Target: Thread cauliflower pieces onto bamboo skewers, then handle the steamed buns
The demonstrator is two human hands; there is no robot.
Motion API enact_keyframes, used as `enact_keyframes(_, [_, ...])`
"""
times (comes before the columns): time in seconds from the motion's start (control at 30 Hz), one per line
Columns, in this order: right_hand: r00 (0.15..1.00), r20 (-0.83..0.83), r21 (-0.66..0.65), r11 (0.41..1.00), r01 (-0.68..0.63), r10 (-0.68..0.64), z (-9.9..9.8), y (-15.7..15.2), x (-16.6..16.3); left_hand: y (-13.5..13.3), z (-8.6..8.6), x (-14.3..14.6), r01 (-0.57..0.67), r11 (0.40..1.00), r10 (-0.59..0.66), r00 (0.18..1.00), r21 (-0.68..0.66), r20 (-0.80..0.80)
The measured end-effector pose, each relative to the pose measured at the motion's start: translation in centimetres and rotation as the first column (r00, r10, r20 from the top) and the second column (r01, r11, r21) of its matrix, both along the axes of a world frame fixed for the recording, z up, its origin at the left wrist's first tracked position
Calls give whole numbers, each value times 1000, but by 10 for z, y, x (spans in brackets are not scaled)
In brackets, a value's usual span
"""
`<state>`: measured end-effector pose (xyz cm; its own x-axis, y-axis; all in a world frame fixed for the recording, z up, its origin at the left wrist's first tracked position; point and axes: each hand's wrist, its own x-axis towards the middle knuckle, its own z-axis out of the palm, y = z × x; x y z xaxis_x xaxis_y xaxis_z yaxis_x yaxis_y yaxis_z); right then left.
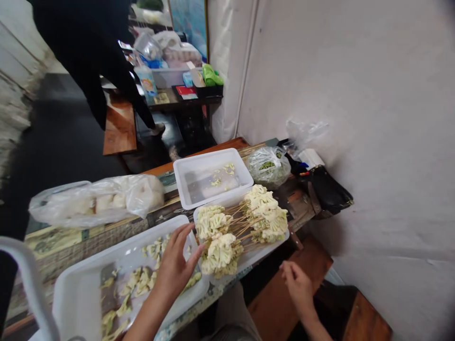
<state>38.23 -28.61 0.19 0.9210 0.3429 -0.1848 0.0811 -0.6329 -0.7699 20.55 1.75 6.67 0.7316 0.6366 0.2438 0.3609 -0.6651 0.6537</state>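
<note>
A: Nearest first. L side?
B: Left hand [176, 270] is reaching over the near white tray [71, 289], palm down. Its fingers [187, 233] are spreading apart, gripping nothing. The tips are sitting just beside the cauliflower skewers [220, 251]; contact, can't tell.
A: What's lying in that tray?
B: Loose cauliflower pieces [142, 279], scattered under and left of the hand.
A: R side?
B: Right hand [298, 284] is hanging lower, off the tabletop [88, 237] edge, above a wooden bench [280, 308]. Its fingers are curling in loosely; can't tell if they're pinching anything.
A: Where are the skewers sitting?
B: They're piling in the second white tray [261, 255], just right of the near one, w/ sticks crossing mid-pile and florets at both ends.
A: Further back?
B: Third white tray [179, 184] is sitting right behind the skewer one, carrying a few scraps. Clear bag of white lumps [95, 199] is lying to the left. Bag w/ greens [268, 166] is at the right, and a black bag [329, 192] beside it by the wall.
A: Anyone else?
B: Person in black [88, 52] is standing far back left.
</note>
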Motion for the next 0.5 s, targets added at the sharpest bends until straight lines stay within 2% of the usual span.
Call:
enact_keyframes(0.07, [990,107,-4,996,94,-93,9,-4,35,-2,-5,3,14,998,-14,1000,-58,1])
enact_keyframes(0.13, [987,146,56,997,56,-64,7,1,62,-4,-10,4,28,992,-29,1000,-119,-7])
enact_keyframes(0.2, [995,102,104,995,-5,-6,-3,10,79,-6,-15,4,30,985,-33,999,-170,-15])
enact_keyframes(0.37, [1000,13,102,995,-4,3,-32,20,90,-8,-18,0,19,972,-20,1000,-236,-5])
enact_keyframes(0.5, [999,29,53,998,34,-36,-37,14,92,-5,-14,-11,-57,960,65,998,-276,20])
